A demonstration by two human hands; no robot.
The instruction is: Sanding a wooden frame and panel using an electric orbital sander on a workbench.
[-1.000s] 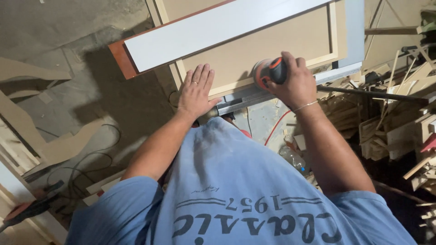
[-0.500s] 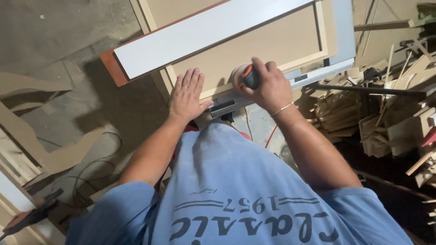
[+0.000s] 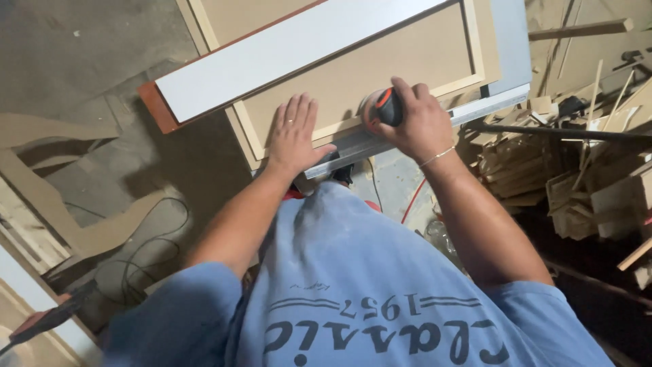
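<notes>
A tan framed panel [image 3: 407, 61] lies flat in front of me, its near edge resting on a grey metal rail [image 3: 489, 105]. My left hand [image 3: 293, 132] lies flat with fingers spread on the panel's near frame. My right hand [image 3: 414, 122] grips a small sander with an orange and black body [image 3: 384, 109], pressed on the frame's near edge. A long white board [image 3: 285, 54] lies slanted across the panel's far side.
A heap of wood offcuts and strips [image 3: 577, 163] fills the right side. Curved cut boards [image 3: 81, 224] and black cables [image 3: 146, 258] lie on the concrete floor at left. A red cord [image 3: 411, 200] hangs below the rail.
My right hand has slid the sander to the left along the frame's edge. My left hand stays flat on the panel.
</notes>
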